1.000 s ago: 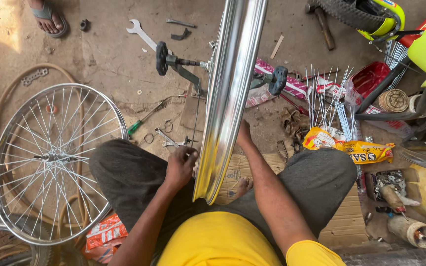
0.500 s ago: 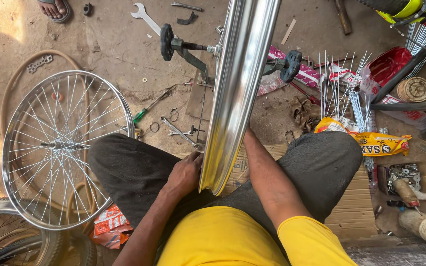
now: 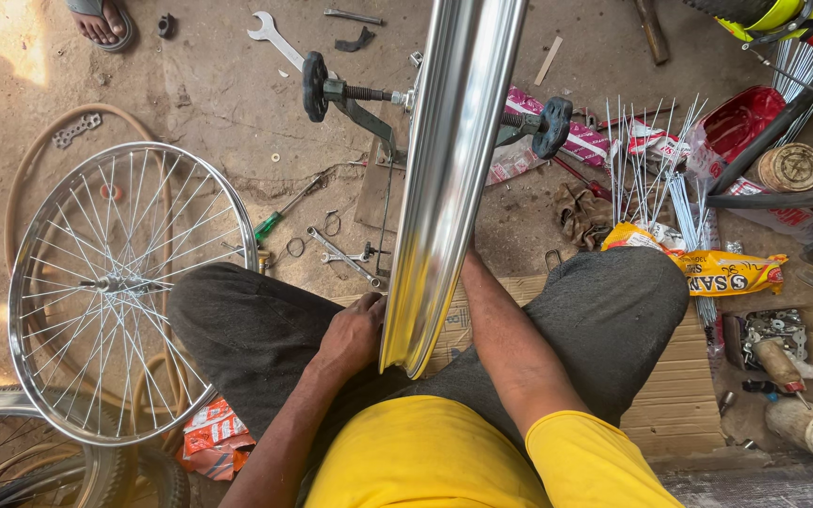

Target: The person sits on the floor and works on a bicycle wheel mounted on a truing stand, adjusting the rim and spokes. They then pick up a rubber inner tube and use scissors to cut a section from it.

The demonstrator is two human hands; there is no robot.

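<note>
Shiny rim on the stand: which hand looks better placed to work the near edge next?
Probably left. The left hand shows at the lower edge of the shiny rim, fingers against it. The right forearm runs behind the rim and its hand is hidden, so its grip cannot be judged.

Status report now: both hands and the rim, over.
Left hand grips chrome rim edge. Right hand hidden behind rim. Rim upright in truing stand, between knees. Nothing blocking.

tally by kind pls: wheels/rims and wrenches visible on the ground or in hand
Bare shiny rim, upright, left hand on its edge: 1
Spoked wheel lying flat: 1
Tyred wheel, partly in view at bottom left: 1
Wrenches on the ground: 2, one large, one small
Total: 5
</note>
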